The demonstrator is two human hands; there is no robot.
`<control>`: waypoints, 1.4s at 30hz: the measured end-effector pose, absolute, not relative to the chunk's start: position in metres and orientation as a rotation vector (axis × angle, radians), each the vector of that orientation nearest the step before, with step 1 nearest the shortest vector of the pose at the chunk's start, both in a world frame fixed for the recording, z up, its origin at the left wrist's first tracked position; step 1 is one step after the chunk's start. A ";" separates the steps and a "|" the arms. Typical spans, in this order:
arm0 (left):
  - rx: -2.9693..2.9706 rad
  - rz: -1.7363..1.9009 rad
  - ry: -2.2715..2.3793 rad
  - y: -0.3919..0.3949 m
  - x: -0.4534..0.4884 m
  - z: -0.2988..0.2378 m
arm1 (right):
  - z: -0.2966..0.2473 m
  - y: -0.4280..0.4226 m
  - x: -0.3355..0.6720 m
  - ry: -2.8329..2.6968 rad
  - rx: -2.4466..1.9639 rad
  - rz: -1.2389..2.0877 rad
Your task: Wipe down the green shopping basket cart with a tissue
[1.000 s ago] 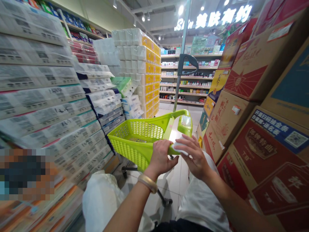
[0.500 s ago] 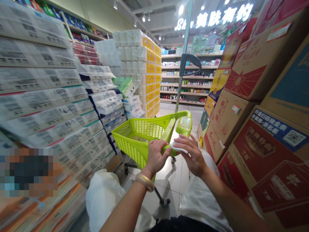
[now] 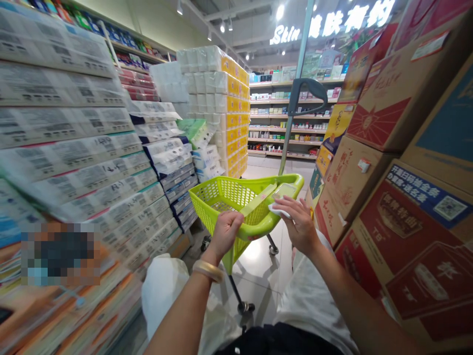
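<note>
A bright green plastic shopping cart (image 3: 207, 209) on wheels stands in front of my knees, its rounded handle (image 3: 264, 227) turned toward me. My left hand (image 3: 227, 231) is closed around the near left part of that handle, with a gold bangle on the wrist. On the right side of the handle, my right hand (image 3: 301, 222) presses a folded white cloth or tissue (image 3: 280, 212) against the green plastic. Its fingers lie over the white piece. A grey upright pole with a dark grip (image 3: 308, 96) rises just behind the cart.
Stacked wrapped paper packs (image 3: 92, 143) line the left side. Yellow-and-white tissue bundles (image 3: 234, 118) rise behind the cart. Cardboard cartons (image 3: 373, 172) are piled close on my right. Shelves of small goods (image 3: 281, 125) stand at the back, past the tiled floor (image 3: 262, 291).
The cart has turned and shifted slightly right. My left hand has slid left along the handle, apart from the right hand. My right hand has moved the white cloth or tissue farther along the right side.
</note>
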State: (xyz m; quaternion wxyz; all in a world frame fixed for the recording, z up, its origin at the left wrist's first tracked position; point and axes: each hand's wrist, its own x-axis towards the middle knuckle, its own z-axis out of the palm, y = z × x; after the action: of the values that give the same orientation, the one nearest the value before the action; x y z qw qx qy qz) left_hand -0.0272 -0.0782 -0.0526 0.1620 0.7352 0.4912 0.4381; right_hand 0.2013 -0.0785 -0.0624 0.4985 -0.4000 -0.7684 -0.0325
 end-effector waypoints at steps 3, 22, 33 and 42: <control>2.157 1.128 1.389 -0.083 -0.032 -0.039 | -0.061 -0.082 0.198 -1.882 -0.947 -0.093; 2.551 0.294 2.060 -0.110 0.040 0.000 | -0.028 -0.049 0.201 -2.056 -1.024 0.049; 2.615 0.388 2.037 -0.118 0.023 -0.002 | -0.009 -0.043 0.189 -2.206 -1.165 0.017; 2.690 0.340 2.023 -0.119 0.009 -0.003 | -0.002 -0.049 0.173 -2.275 -1.191 -0.009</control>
State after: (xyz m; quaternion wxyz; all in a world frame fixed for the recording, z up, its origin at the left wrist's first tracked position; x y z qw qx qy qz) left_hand 0.0089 -0.1192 -0.0026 -0.1204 0.7895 0.5935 0.0998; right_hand 0.1729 -0.0492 -0.0019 0.2828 -0.4449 -0.8498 -0.0035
